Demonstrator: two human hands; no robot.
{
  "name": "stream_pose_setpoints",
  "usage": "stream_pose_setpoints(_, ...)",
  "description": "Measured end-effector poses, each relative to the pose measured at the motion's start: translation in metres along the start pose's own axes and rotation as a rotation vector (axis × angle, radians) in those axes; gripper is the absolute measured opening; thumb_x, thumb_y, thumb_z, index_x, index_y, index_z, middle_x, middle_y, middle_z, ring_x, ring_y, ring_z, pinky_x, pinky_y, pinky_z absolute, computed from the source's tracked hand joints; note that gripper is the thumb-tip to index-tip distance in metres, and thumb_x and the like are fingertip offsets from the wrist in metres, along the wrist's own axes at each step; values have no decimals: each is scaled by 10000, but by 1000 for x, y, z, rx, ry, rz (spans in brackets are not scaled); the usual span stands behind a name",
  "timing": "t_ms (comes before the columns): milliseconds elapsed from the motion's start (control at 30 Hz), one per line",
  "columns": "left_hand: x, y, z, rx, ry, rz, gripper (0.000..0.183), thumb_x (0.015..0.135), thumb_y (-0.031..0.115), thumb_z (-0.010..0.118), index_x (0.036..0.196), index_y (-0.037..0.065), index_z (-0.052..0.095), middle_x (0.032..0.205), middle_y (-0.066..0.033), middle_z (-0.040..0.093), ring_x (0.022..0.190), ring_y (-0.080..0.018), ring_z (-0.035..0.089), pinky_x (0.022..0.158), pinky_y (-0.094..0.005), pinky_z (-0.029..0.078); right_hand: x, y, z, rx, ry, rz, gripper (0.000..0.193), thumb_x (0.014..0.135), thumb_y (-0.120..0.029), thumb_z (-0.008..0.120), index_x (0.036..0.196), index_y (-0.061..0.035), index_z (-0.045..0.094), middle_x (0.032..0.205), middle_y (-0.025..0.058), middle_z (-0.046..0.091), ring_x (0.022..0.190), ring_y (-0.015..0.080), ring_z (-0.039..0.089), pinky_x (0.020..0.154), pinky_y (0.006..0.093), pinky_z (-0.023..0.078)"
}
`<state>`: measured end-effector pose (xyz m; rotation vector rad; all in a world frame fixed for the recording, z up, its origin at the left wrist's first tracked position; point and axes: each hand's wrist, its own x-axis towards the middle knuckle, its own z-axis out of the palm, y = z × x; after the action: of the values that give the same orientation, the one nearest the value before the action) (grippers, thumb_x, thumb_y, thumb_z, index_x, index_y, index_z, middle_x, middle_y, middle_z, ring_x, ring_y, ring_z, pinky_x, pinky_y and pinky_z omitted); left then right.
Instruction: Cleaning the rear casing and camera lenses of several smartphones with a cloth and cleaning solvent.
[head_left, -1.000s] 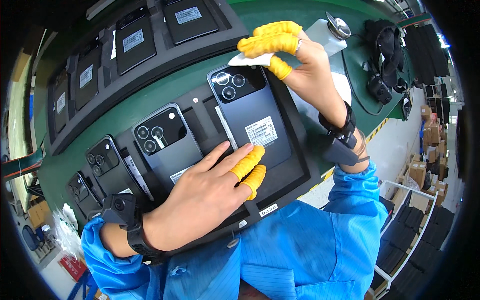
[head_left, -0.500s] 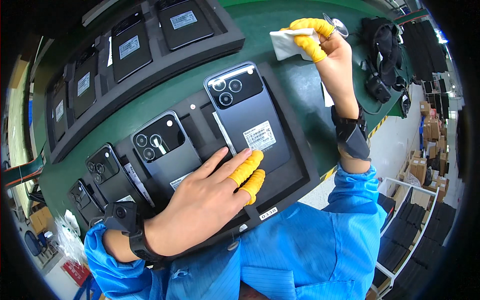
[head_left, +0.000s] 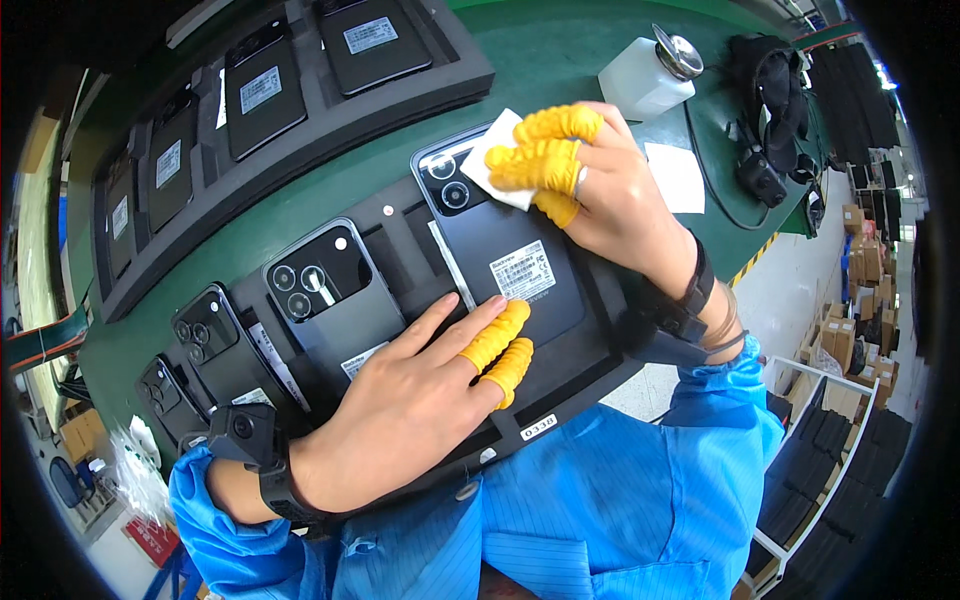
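Note:
A dark blue-grey phone point(head_left: 480, 228) lies back side up at the right end of a black foam tray point(head_left: 585, 397), a white label on its lower half. My right hand point(head_left: 615, 190), with yellow finger cots, pinches a folded white wipe point(head_left: 484, 165) against the phone's camera panel, covering part of it. Stretched out, my left hand point(head_left: 400, 395) rests its fingertips at the phone's lower left edge, beside the label; two of its fingers wear yellow cots. Left of that phone, another phone point(head_left: 345, 305) sits in the tray, partly under my left hand, with smaller-looking ones beyond.
A second foam tray point(head_left: 420, 98) with several phones stands at the far left. A white dispenser bottle point(head_left: 645, 82) with a metal top is at the far right, near white paper point(head_left: 676, 180) and a black strapped device point(head_left: 760, 120). A green table point(head_left: 530, 50) lies beneath.
My right hand has come from the bottle's top toward me and left, bringing the wipe down onto the phone's camera panel. The bottle now shows. My left hand stays in place.

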<state>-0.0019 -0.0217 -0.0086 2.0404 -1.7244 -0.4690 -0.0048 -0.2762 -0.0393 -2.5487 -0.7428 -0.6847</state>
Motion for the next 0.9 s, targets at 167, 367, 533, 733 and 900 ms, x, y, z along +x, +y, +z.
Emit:
stream_pose_setpoints(167, 0, 0, -2, 20, -28, 18, 340, 813, 149, 625, 1144, 70, 611, 1290, -142, 563, 1296, -260, 467, 1084, -452, 370, -10, -11, 1, -119, -3, -83, 288, 639, -41, 718, 926, -56, 693, 817, 46, 671, 940, 229, 636, 896, 403, 457)
stream_pose_setpoints(367, 1, 0, -1, 10, -13, 12, 333, 810, 148, 629, 1132, 69, 612, 1285, -140, 566, 1286, -268, 478, 1069, -455, 386, -7, -18, 4, -172, 18, -129, 207, 713, -96, 653, 912, -107, 708, 947, 13, 701, 967, 202, 644, 904, 391, 459)
stream_pose_setpoints(533, 0, 0, -1, 9, -6, 9, 343, 809, 149, 631, 1142, 69, 606, 1287, -139, 565, 1286, -267, 477, 1064, -455, 389, -16, -9, -7, -204, -13, -99, 224, 688, -75, 680, 907, -102, 721, 926, 4, 701, 960, 199, 646, 891, 383, 454)
stream_pose_setpoints(733, 0, 1, 0, 20, -4, 14, 356, 808, 143, 633, 1155, 72, 600, 1295, -141, 560, 1292, -267, 470, 1071, -454, 382, -24, -9, -16, -196, -19, 13, 272, 688, -6, 709, 944, -96, 718, 943, 13, 707, 956, 228, 645, 880, 384, 449)
stream_pose_setpoints(900, -1, 0, 1, 4, 10, 13, 357, 808, 133, 630, 1159, 76, 600, 1301, -140, 556, 1302, -268, 461, 1090, -458, 365, -30, 4, -19, -60, 49, 216, 280, 736, 32, 686, 994, -76, 704, 971, 45, 711, 963, 258, 644, 881, 356, 459)
